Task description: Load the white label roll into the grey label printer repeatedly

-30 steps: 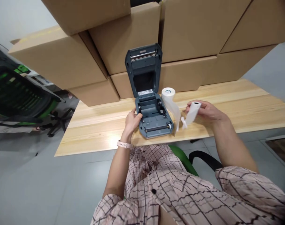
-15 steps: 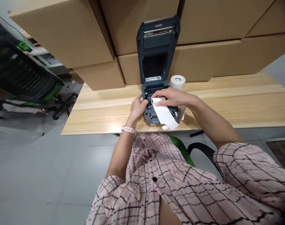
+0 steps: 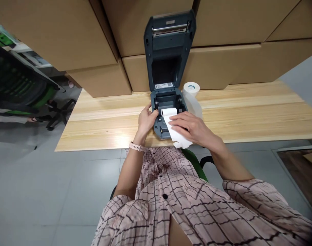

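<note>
A dark grey label printer (image 3: 156, 127) stands on the table with its lid (image 3: 168, 44) raised. My left hand (image 3: 146, 120) grips the printer's left side, thumb over the inner rim and fingers along the outside. A small white paper roll (image 3: 169, 111) lies in the printer's bay. From it a paper strip (image 3: 174, 134) runs toward me over the front edge, its end ragged. My right hand (image 3: 190, 126) lies over the strip's right part, fingers stretched out and touching the paper; its thumb is hidden.
Right of the printer stands a larger white label roll (image 3: 191, 89) with a loose strip hanging off it. Cardboard boxes (image 3: 222, 65) are stacked behind on the wooden table (image 3: 248, 116). An office chair (image 3: 25, 78) is off to the left.
My right hand has let go of the small roll and slid toward me and right onto the strip. The roll now shows in the bay. My left hand keeps its hold.
</note>
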`<state>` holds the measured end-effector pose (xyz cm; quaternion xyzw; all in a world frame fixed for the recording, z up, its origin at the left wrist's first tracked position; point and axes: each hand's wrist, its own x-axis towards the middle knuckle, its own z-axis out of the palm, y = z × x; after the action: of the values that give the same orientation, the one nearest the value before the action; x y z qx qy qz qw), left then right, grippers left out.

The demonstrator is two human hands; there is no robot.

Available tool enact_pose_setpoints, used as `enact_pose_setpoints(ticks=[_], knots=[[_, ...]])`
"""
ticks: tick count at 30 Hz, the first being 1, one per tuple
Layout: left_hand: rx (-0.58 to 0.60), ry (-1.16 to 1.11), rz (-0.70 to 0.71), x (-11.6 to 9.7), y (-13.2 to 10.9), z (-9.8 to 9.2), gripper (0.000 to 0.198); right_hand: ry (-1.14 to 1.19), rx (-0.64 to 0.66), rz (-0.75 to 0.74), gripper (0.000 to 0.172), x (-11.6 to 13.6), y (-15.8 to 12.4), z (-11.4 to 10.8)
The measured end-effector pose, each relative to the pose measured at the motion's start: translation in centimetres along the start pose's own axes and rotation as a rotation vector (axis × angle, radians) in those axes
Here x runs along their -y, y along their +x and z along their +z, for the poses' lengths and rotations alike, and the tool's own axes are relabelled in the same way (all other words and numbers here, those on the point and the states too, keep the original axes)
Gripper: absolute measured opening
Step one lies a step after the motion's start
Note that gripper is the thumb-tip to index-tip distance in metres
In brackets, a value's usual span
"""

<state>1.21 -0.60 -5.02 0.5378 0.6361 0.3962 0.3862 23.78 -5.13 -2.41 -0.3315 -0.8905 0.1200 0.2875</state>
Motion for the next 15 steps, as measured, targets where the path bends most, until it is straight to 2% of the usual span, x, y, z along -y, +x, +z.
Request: enact_pose_setpoints(ticks=[6,15], knots=[[-0.048,0.073,-0.032,-0.9,-0.9,-0.1,0.058,-0.164,-0.073,0.040,0.032,1.6,-1.8,1.1],[-0.049,0.198,-0.025,-1.9,-1.1,-0.5,0.057,-0.237,-0.113,0.086,0.032,2.4,-1.6,2.2]])
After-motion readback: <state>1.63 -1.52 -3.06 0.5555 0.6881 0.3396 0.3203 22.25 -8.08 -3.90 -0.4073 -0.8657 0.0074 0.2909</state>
